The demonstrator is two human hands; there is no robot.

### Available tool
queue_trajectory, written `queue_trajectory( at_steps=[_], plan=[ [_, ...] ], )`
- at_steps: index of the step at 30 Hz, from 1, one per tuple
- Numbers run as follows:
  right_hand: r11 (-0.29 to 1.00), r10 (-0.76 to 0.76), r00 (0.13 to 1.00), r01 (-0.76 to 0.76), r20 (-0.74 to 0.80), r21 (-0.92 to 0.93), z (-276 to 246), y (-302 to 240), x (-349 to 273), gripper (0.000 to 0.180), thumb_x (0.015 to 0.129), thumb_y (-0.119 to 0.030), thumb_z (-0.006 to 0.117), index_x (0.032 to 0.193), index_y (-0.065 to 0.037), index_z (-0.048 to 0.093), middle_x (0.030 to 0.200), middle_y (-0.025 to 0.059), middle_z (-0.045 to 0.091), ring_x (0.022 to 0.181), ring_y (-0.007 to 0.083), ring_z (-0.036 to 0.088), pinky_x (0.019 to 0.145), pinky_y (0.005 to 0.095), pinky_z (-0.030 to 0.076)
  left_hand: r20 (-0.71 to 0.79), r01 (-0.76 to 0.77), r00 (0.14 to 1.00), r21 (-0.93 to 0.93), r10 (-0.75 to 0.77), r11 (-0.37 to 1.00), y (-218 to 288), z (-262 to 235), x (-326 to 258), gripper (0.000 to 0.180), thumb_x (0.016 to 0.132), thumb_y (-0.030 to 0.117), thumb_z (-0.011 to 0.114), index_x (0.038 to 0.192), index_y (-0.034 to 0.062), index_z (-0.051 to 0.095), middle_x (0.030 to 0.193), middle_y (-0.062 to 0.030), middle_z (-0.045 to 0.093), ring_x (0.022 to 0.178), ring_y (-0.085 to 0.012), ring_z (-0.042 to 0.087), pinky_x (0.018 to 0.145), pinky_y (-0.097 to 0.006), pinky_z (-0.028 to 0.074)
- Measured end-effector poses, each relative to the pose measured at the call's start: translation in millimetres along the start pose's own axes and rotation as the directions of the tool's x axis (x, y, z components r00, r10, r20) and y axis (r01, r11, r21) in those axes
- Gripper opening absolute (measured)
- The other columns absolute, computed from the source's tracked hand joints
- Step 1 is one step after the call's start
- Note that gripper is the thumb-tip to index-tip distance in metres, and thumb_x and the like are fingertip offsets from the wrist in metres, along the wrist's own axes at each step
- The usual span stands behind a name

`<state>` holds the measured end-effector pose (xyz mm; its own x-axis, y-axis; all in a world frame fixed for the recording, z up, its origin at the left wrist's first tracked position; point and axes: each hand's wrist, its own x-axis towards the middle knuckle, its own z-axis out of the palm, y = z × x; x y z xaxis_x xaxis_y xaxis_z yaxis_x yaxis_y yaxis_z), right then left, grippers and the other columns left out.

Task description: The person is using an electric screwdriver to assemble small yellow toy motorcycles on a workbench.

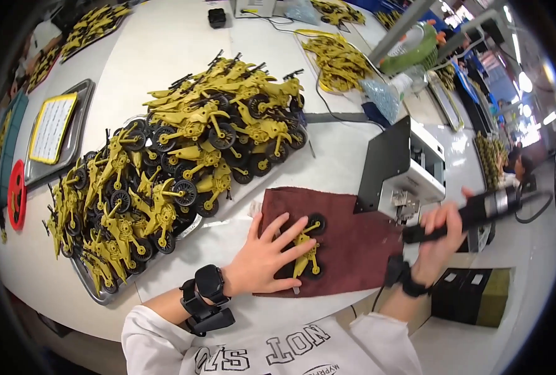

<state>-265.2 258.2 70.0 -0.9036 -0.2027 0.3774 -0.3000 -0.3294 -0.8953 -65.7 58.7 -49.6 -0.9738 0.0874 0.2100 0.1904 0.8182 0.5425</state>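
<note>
A small yellow plastic toy motorbike with 2 black wheels (305, 248) lies on a dark red rectangular cloth (347, 269), partly covered by the person's left hand (267, 257). That hand is flat with its fingers spread, the tips over the toy's body. The right hand (441, 234) is wrapped around a black cylindrical corded tool (487, 209), well apart from the toy.

To do this steadying well, I would keep the palm low, spread light pressure across the body rather than the thin parts, and leave the wheels free. The tool's tip should stay clear of the left fingers.

Close beyond the tool stands a black-and-white boxy machine (408, 169), which narrows the room on that side. To the left, a silver metal tray (94, 292) heaped with similar yellow toy motorbikes (190, 140) crowds the white surface (134, 40), limiting sideways movement.
</note>
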Motion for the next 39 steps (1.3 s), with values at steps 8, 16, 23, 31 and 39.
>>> queue_trajectory(
  at_steps=[8,16,23,31,39],
  plan=[
    [0.966,-0.157,0.925,0.070,0.347,0.250,31.5,-16.9,-84.7,0.070,0.084,-0.014,0.068,0.134,-0.008,0.020,0.071,0.0131,0.057,0.054,0.0251,0.056,0.054,0.0397,0.047,-0.016,-0.006,1.000,-0.017,0.005,1.000,0.9,1.8,1.4,0.069,0.074,0.057,0.061,0.132,0.0222,0.048,0.146,-0.0120,0.031,0.130,-0.0388,0.029,0.105,-0.060,0.010],
    [0.965,-0.152,0.827,0.006,0.542,0.262,27.1,-1.6,-84.1,0.071,0.085,-0.009,0.063,0.137,-0.012,0.015,0.079,0.0131,0.058,0.064,0.0230,0.057,0.063,0.0425,0.048,-0.028,0.004,1.000,-0.029,-0.005,1.000,-1.6,2.0,9.7,0.069,0.069,0.051,0.068,0.129,0.0212,0.051,0.146,-0.0119,0.032,0.129,-0.0383,0.030,0.104,-0.060,0.015],
    [0.973,-0.069,0.882,-0.043,0.467,0.225,37.4,12.1,-95.5,0.063,0.083,-0.006,0.063,0.131,-0.008,0.022,0.073,0.0104,0.057,0.059,0.0213,0.056,0.060,0.0393,0.047,-0.016,0.013,1.000,-0.045,-0.014,0.999,-5.3,5.6,7.0,0.070,0.068,0.051,0.068,0.129,0.0225,0.051,0.146,-0.0119,0.031,0.129,-0.0384,0.030,0.105,-0.060,0.015],
    [0.966,-0.092,0.929,-0.004,0.359,0.258,46.4,25.1,-105.2,0.057,0.080,-0.004,0.063,0.124,-0.004,0.027,0.067,0.0101,0.055,0.053,0.0190,0.052,0.054,0.0350,0.046,-0.014,0.005,1.000,-0.029,-0.005,1.000,-2.7,5.6,4.0,0.067,0.073,0.056,0.061,0.130,0.0219,0.050,0.146,-0.0126,0.031,0.127,-0.0382,0.032,0.104,-0.058,0.015],
    [0.981,0.029,0.933,-0.096,0.358,0.171,41.9,24.6,-106.1,0.055,0.078,-0.003,0.063,0.121,-0.005,0.029,0.065,0.0102,0.055,0.052,0.0196,0.053,0.054,0.0327,0.047,-0.013,0.007,1.000,-0.047,-0.008,0.999,3.4,5.5,4.6,0.068,0.075,0.056,0.061,0.133,0.0240,0.046,0.148,-0.0118,0.027,0.128,-0.0374,0.031,0.103,-0.061,0.015]
  ],
)
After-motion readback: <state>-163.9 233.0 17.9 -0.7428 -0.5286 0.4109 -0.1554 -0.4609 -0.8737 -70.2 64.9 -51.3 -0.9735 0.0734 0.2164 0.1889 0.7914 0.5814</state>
